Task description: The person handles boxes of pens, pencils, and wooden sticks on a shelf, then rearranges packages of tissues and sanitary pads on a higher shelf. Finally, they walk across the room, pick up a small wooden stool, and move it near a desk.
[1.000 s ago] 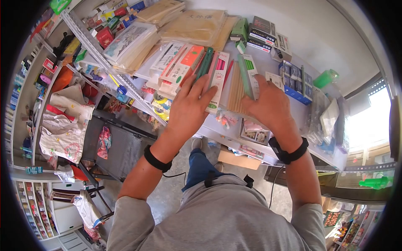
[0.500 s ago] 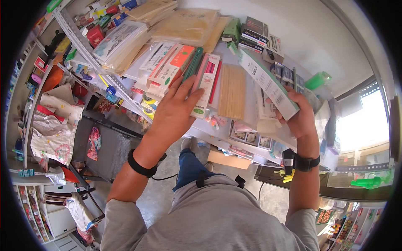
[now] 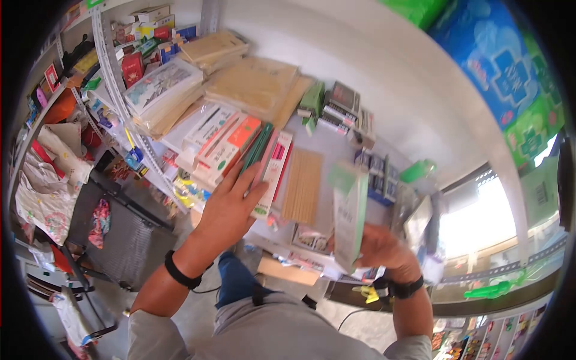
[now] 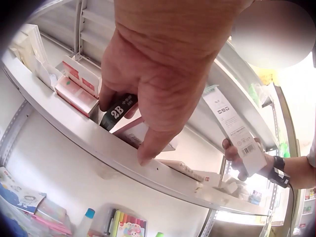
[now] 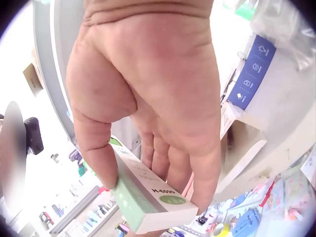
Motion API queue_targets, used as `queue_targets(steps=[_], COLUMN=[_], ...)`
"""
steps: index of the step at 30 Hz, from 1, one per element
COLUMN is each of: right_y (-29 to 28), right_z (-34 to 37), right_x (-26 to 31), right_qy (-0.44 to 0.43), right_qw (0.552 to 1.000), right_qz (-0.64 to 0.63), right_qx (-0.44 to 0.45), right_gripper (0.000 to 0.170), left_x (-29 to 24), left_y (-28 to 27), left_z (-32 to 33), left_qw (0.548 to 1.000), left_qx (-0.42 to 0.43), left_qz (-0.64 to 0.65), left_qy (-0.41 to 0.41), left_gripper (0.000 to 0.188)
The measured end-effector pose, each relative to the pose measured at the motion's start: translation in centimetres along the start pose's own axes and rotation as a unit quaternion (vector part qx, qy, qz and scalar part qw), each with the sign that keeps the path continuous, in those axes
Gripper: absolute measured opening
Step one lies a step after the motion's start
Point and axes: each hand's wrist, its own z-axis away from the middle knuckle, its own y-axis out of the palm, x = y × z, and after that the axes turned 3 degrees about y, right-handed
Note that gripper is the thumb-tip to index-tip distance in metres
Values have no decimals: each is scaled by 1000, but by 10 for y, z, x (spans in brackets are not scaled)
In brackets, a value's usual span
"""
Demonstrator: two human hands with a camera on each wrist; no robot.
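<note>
The left hand (image 3: 231,201) rests over the dark green 2B box (image 3: 258,144) and the pink-and-white box (image 3: 274,174). Its fingers lie spread around the 2B box (image 4: 118,112) in the left wrist view, the thumb by the pinkish box (image 4: 140,134). Held off the table by the right hand (image 3: 384,247) is a long white-and-green box (image 3: 349,219), blurred in the head view. The right wrist view shows this box (image 5: 148,197) between the thumb and fingers of the right hand (image 5: 148,94). A bundle of thin wooden sticks (image 3: 303,186) lies between the hands.
An orange-and-white box (image 3: 231,147) lies left of the 2B box, with brown envelopes (image 3: 252,84) behind. Black boxes (image 3: 342,105) and a blue box (image 3: 377,177) stand at the back right. A metal shelf post (image 3: 111,66) rises at left.
The right hand has lifted the white-and-green box from beside the sticks, tilted it, and turned it lengthwise. The left hand remains over its boxes. The head view has shifted.
</note>
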Motion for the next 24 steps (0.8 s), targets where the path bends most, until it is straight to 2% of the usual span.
queue_targets(steps=[2, 6, 10, 14, 17, 20, 22, 24], right_y=[4, 15, 28, 20, 19, 22, 15, 6], right_z=[-2, 1, 8, 8, 4, -16, -38, -63], right_x=[3, 6, 27, 40, 61, 91, 103, 108], right_qy=[17, 65, 113, 91, 78, -42, -127, -173], right_qw=[998, 994, 976, 966, 945, 827, 768, 734], right_qz=[44, 84, 186, 241, 314, 556, 622, 649], right_qx=[27, 5, -12, -5, -43, -75, -85, -100], right_gripper=[74, 67, 65, 65, 62, 60, 59, 58], left_x=[0, 3, 2, 1, 4, 6, 4, 5], left_y=[2, 5, 0, 0, 7, 6, -1, -3], left_z=[1, 4, 5, 6, 8, 7, 5, 2], left_qw=[1000, 999, 999, 999, 999, 1000, 1000, 999], left_qx=[-11, -31, -32, -28, -36, -21, -16, -10], left_qz=[3, 11, 23, 27, 11, 15, 23, 34], left_qy=[-1, 1, 2, 0, 5, 6, -1, -9], left_gripper=[62, 66, 69, 71, 74, 75, 73, 73])
